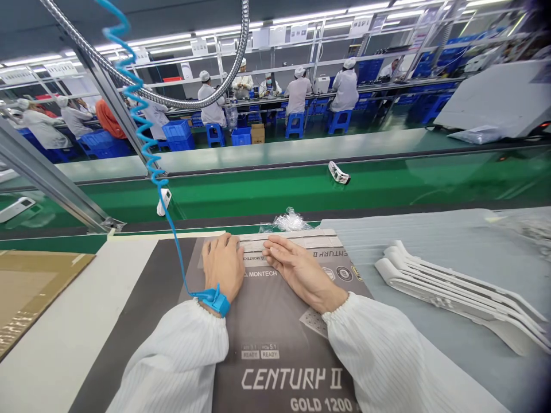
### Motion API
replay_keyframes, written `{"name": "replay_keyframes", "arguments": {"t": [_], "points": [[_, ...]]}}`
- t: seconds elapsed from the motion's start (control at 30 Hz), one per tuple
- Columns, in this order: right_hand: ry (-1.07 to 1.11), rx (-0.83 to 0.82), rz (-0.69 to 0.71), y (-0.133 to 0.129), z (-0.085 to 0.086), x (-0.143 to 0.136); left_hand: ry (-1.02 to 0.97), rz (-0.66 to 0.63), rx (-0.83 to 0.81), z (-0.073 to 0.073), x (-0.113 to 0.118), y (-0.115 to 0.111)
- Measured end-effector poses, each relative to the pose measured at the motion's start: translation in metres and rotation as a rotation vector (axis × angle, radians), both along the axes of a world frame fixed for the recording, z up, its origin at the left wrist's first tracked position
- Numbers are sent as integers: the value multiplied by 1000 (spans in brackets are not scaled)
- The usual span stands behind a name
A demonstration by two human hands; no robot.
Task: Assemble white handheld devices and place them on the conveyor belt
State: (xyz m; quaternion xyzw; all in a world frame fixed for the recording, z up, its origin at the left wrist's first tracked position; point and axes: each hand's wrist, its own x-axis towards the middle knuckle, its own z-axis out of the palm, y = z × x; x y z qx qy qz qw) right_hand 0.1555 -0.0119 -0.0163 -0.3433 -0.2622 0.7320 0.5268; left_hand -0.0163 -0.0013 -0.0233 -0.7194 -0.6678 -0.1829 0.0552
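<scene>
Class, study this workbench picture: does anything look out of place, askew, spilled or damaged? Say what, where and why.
Little stands out. Both the left hand and right hand press flat on the grey printed box. A crumpled clear plastic bag lies loose just beyond the box, and one small white part sits alone, askew, on the green belt. Nothing looks spilled or damaged.

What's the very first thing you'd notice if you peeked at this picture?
Two hands, the left hand and the right hand, press flat on a grey box in the middle, printed with big letters. A bright blue curly cord climbs from a blue wristband on the left wrist up to the top left. To the right lies a stack of white plastic parts, and behind runs a long green belt.
</scene>
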Motion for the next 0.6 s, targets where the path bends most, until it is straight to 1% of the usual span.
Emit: {"name": "replay_keyframes", "arguments": {"t": [0.2, 0.47, 0.6], "points": [[7, 5, -2, -1, 0, 0, 7, -5, 9, -1, 0, 1], [-7, -9, -6, -1, 3, 0, -7, -1, -4, 2, 1, -1], [-6, -3, 2, 0, 2, 0, 0, -6, 3, 0, 0, -1]]}}
